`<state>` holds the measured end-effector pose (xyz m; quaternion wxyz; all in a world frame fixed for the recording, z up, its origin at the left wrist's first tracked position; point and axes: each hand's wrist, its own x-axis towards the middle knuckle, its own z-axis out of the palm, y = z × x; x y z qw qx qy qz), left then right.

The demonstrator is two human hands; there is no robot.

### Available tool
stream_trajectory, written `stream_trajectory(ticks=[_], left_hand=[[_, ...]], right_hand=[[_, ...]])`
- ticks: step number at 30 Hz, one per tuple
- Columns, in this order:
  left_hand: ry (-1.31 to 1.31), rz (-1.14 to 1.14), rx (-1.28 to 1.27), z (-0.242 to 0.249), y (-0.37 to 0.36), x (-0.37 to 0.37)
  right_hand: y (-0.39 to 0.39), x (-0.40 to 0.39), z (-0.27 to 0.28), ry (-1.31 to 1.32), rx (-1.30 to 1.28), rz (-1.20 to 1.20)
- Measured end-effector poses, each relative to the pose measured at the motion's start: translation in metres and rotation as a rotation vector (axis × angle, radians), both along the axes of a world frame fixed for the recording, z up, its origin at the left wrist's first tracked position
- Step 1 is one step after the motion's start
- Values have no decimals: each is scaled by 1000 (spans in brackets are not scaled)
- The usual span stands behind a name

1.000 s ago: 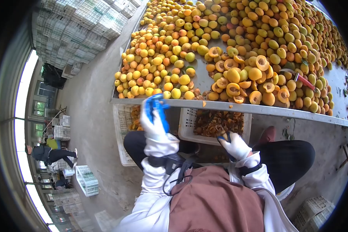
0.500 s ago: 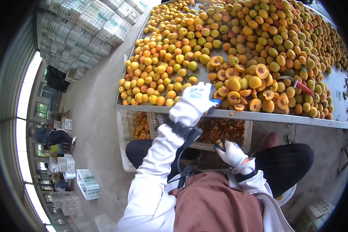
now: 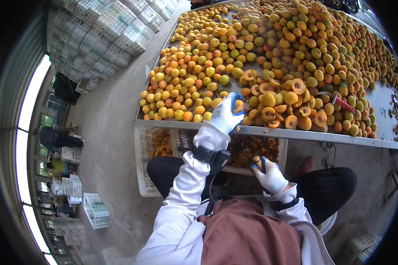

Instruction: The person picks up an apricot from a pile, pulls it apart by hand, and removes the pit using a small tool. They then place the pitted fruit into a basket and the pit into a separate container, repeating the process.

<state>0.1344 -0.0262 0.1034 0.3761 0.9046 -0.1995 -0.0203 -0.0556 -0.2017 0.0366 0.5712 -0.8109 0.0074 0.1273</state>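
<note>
At the near edge of the metal table, my left hand [image 3: 227, 114] in a white and blue glove is closed round an apricot [image 3: 238, 106], whose orange flesh shows between the fingers. Cut apricot halves [image 3: 268, 113] lie just to its right among whole apricots [image 3: 316, 76]. My right hand [image 3: 272, 177], gloved too, is held low over my lap, closed on a short brown wooden-looking handle [image 3: 257, 161]; the rest of that tool is hidden. Below the table edge, a crate [image 3: 284, 155] of dark orange apricot pieces stands between both hands.
The metal table rim [image 3: 314, 136] runs across in front of me. A red-handled knife [image 3: 343, 104] rests on the fruit. A second white crate [image 3: 142, 165] holds apricot pieces at left. Stacked crates [image 3: 99, 37] line the far side, and a person [image 3: 59, 138] is far left.
My left hand has turned, and an apricot now shows in its grip. My right hand has tilted upward and moved slightly right, showing more of the brown handle.
</note>
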Motion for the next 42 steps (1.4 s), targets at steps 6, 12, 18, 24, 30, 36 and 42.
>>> stream_trajectory(ticks=[6,12,18,24,30,36,42], left_hand=[[708,23,-923,6,17,-75],[834,7,-1345,-3,15,-112],[721,125,-1276,-14,17,-118],[668,285,-1239,4,11,-129],[636,327,-1273,3,7,-133],[572,282,-1173,-4,12,-133],[587,216,-1031,-10,13,-124]], right_hand=[[5,8,39,-54,292,-84],[19,13,65,-75,244,-33],[31,12,71,-174,-2,16],[37,10,78,-196,-124,62],[44,8,71,-252,-101,61],[43,4,67,-294,-274,114],[40,5,53,-348,-321,100]])
